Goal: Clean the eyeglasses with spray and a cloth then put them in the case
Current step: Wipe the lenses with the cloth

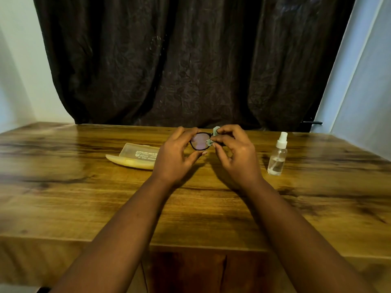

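Wiping appears to be the step in hand: the eyeglasses (201, 141) are being held up just above the surface (63, 187), between the two hands, with one tinted lens facing the camera. The left hand (176, 157) is gripping the dark frame at its outer edge, fingers curled over the top rim and thumb under the bottom. The right hand (237, 154) is pinching a small pale cloth (212, 136) against the inner part of the frame near the bridge, and most of the second lens is lying hidden behind its fingers.

Several things are looking risky from here. The cloth is bunched small, so bare fingertips could be touching the glass and smearing it again. Pressure near the bridge, with the far side held fast, could be twisting the frame or popping a lens. The grip on the left is resting on a thin rim, and a slip would be dropping the glasses onto the hard wood.

Left of the left hand, the translucent yellowish case (133, 158) is lying open. Right of the right hand, the clear spray bottle (277, 157) is standing upright and near enough that an elbow or wrist swinging outward could be tipping it over
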